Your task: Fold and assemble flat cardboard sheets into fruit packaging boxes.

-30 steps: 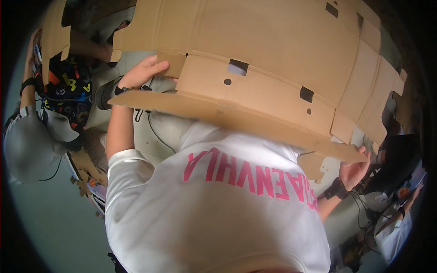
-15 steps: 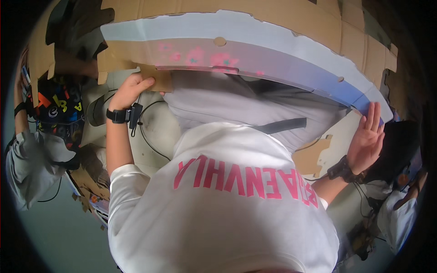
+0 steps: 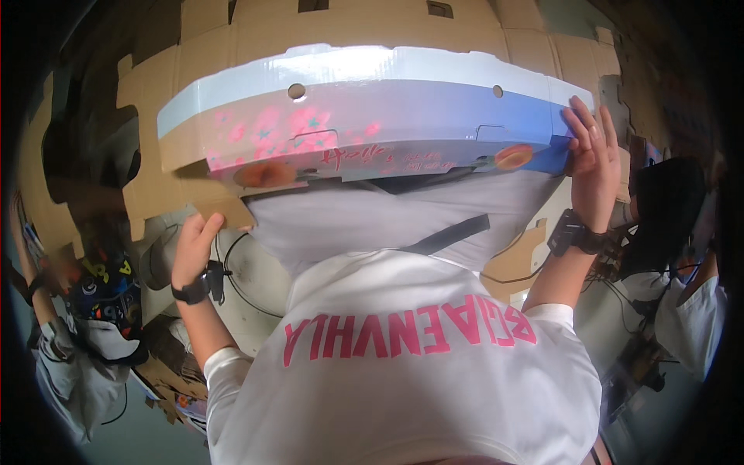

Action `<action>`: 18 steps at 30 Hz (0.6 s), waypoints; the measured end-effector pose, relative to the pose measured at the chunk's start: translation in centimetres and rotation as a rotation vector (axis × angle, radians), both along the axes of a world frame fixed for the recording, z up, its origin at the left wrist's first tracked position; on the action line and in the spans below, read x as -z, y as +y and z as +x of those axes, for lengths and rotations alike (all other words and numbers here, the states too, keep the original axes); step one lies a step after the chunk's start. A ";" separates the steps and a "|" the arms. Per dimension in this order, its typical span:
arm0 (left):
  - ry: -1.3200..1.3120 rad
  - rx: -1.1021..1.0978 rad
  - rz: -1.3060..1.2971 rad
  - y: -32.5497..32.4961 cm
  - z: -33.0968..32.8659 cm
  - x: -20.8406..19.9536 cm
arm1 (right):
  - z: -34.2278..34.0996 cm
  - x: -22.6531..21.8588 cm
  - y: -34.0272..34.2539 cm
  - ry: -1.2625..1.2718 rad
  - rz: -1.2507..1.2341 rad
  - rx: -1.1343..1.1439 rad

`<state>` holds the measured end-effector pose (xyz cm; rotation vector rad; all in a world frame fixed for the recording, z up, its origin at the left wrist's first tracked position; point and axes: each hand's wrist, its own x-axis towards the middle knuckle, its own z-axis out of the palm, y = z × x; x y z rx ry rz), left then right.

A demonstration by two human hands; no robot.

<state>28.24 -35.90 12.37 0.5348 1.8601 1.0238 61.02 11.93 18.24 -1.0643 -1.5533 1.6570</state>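
Note:
A printed cardboard box blank [image 3: 372, 101] spans the space before my lap. It has a pale top band, pink flowers on the left and blue on the right, and its near panel is folded toward me. At its left end, my left hand [image 3: 196, 246] pinches a plain brown corner flap [image 3: 226, 211] between thumb and fingers. Against the blue right end lies my right hand [image 3: 595, 167], with its fingers stretched and spread. Each wrist wears a black strapped device.
Brown unprinted cardboard [image 3: 387, 23] with cut-out slots stretches behind the printed part. Another person's arm and grey clothing [image 3: 77, 380] show at left, with someone in white [image 3: 690, 318] at right. A black cable [image 3: 240, 287] hangs near my left arm. More cardboard [image 3: 515, 260] lies at right.
The printed cardboard has tilted and shifted left, so more of its near printed panel shows. My left hand has moved lower with the flap; my right hand has risen along the right end.

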 end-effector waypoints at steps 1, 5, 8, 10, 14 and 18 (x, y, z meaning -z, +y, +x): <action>-0.014 0.000 0.017 -0.1 0.1 -0.3 | -0.1 0.3 -0.1 0.000 0.003 0.008; 0.016 0.034 -0.090 -0.1 -0.2 -0.7 | -0.5 2.1 -1.4 -0.103 0.395 -0.044; -0.072 0.035 -0.059 0.5 -0.3 -0.3 | -0.7 3.9 -2.1 -0.400 0.990 0.044; -0.016 0.041 -0.092 1.0 -0.3 0.1 | -0.7 4.9 -2.3 -0.380 0.996 0.069; -0.031 0.070 -0.065 1.3 -0.4 1.2 | -0.1 6.3 -2.3 -0.342 0.981 0.096; 0.117 0.066 -0.127 0.3 -0.7 2.7 | 0.7 6.2 -1.9 -0.128 0.872 0.068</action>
